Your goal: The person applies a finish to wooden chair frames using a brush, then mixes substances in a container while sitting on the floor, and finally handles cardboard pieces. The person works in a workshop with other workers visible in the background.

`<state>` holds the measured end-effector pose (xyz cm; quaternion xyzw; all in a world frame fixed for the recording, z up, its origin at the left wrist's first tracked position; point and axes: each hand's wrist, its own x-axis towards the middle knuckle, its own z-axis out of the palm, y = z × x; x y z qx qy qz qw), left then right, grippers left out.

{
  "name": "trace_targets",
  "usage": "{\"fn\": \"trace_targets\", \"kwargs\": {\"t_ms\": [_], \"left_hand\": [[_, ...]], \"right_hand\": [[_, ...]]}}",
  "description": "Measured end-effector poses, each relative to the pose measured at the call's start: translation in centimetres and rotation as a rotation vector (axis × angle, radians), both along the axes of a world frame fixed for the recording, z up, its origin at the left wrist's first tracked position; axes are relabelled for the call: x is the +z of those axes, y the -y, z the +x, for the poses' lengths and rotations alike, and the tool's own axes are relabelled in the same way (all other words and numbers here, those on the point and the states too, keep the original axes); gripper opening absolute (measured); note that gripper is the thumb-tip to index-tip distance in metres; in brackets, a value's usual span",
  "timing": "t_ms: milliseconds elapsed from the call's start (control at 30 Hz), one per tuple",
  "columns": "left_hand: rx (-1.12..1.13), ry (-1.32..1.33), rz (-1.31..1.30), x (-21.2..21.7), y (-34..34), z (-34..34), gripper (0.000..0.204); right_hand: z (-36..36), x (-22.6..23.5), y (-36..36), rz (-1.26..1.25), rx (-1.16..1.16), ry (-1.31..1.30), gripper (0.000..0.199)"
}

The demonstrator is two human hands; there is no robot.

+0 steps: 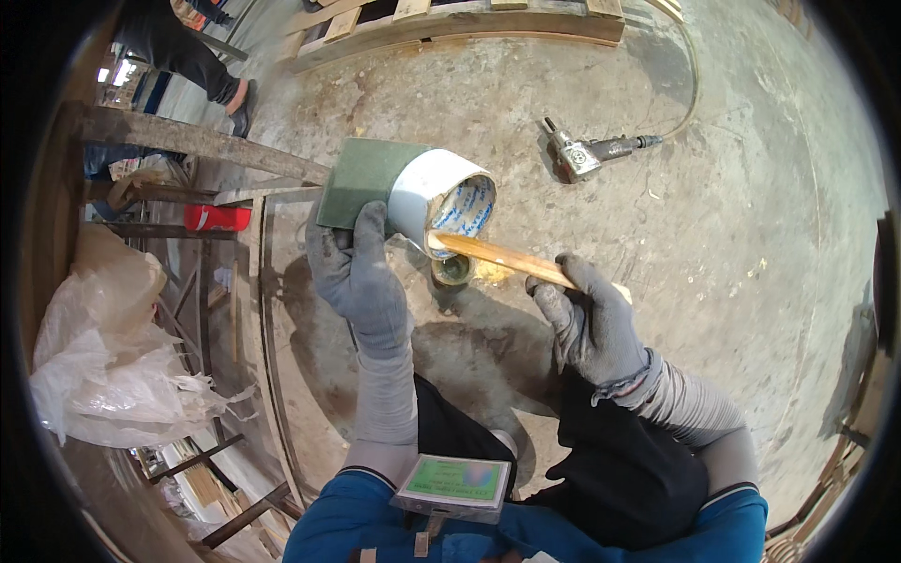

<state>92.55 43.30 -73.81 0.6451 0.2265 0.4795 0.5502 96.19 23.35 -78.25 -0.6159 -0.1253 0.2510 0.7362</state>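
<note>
My left hand (358, 267), in a grey glove, is closed on the edge of a flat dark-green square piece (369, 178). Against that piece sits a white tube (424, 194), lying tilted with its open end to the right; blue print lines its inside. Whether tube and square are joined, I cannot tell. A wooden stick (511, 255) is pinched in my gloved right hand (596, 319), and its far tip touches the lower rim of the tube. Under the tube, a small round container (452, 271) stands on the floor, partly hidden.
An air tool (591, 155) with a hose (695, 84) lies on the concrete at upper right. Behind it is a wooden pallet (450, 26). To the left stand a metal frame (202, 143), plastic sheeting (113, 347) and a red container (218, 218). Another person's leg (202, 66) shows at upper left.
</note>
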Motion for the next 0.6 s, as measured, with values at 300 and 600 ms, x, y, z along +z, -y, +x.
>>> {"fn": "trace_targets", "kwargs": {"t_ms": [300, 600], "left_hand": [[-0.007, 0.072, -0.015, 0.8, 0.5, -0.5, 0.028], [0.068, 0.098, -0.016, -0.2, 0.4, 0.8, 0.024]], "right_hand": [[3.2, 1.3, 1.1, 0.039, -0.031, 0.528, 0.023], [0.8, 1.3, -0.8, 0.405, -0.251, -0.563, 0.022]]}}
